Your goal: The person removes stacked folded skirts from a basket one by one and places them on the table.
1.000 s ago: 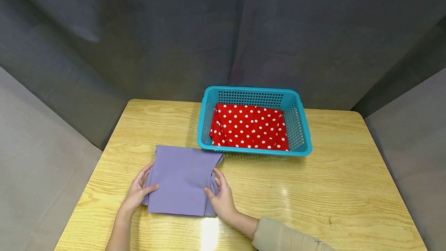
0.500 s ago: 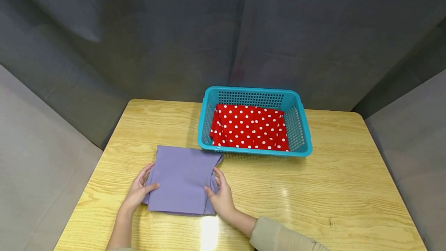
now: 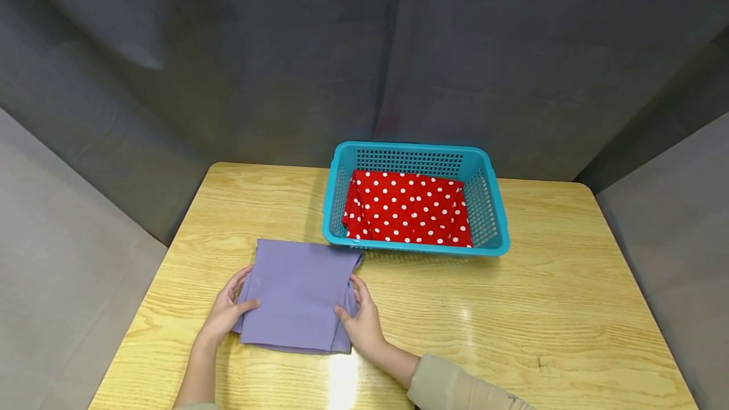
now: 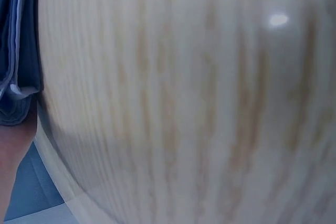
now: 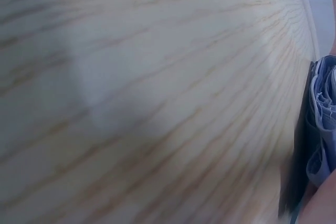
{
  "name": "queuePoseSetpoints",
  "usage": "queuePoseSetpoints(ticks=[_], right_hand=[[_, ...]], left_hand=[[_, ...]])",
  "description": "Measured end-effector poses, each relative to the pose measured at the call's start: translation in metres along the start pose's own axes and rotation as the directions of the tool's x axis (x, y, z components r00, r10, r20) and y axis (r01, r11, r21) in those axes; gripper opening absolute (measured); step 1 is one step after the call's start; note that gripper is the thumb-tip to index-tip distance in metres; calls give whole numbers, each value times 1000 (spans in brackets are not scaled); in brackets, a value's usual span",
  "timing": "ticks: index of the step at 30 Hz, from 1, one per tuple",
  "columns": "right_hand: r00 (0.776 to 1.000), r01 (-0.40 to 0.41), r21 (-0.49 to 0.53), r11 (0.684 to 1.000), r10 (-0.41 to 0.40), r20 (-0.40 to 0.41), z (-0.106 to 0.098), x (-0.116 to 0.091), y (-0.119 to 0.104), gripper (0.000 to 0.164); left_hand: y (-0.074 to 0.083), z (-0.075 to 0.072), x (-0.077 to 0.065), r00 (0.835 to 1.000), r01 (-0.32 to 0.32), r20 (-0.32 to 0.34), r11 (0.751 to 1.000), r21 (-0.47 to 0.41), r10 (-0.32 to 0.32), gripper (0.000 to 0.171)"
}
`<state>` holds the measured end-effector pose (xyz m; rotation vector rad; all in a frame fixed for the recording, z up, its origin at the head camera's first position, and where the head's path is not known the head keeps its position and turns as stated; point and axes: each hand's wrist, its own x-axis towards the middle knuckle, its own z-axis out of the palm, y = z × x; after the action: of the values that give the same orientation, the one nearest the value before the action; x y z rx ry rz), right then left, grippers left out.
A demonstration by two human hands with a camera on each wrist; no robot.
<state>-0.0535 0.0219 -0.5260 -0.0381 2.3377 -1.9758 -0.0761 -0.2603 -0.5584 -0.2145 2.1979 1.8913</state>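
A folded purple cloth (image 3: 299, 296) lies on the table in the head view, several layers thick at its side edges. At its left edge my left hand (image 3: 224, 315) grips it, thumb on top and fingers round the side. My right hand (image 3: 364, 329) holds the right edge the same way, thumb over the top layer. Some fingertips are hidden by the cloth. In the left wrist view the layered cloth edge (image 4: 18, 51) shows at the far left. Its opposite edge (image 5: 324, 114) appears at the right of the right wrist view, rolled in several folds.
Behind the cloth stands a turquoise plastic basket (image 3: 497, 207) with a red cloth (image 3: 404, 207) with white dots inside. The purple cloth's back right corner comes close to the basket's front. The wooden table (image 3: 547, 309) backs onto a dark grey curtain (image 3: 285, 68).
Both hands keep their hold on the purple cloth's edges. The cloth has shifted only very slightly; the basket stays put.
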Motion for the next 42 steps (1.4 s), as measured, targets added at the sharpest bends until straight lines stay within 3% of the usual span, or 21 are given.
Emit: queuePoseSetpoints(ticks=[9, 28, 42], right_hand=[[1000, -3, -54, 999, 3, 7, 3, 8, 35, 72], [998, -56, -157, 986, 60, 21, -1, 10, 37, 75], [999, -24, -297, 955, 29, 14, -5, 13, 39, 75]], left_hand=[[1, 1, 1, 1000, 0, -15, 999, 47, 1, 75], [3, 6, 2, 994, 80, -80, 984, 161, -68, 75], [6, 8, 2, 995, 70, -83, 977, 200, -55, 74]])
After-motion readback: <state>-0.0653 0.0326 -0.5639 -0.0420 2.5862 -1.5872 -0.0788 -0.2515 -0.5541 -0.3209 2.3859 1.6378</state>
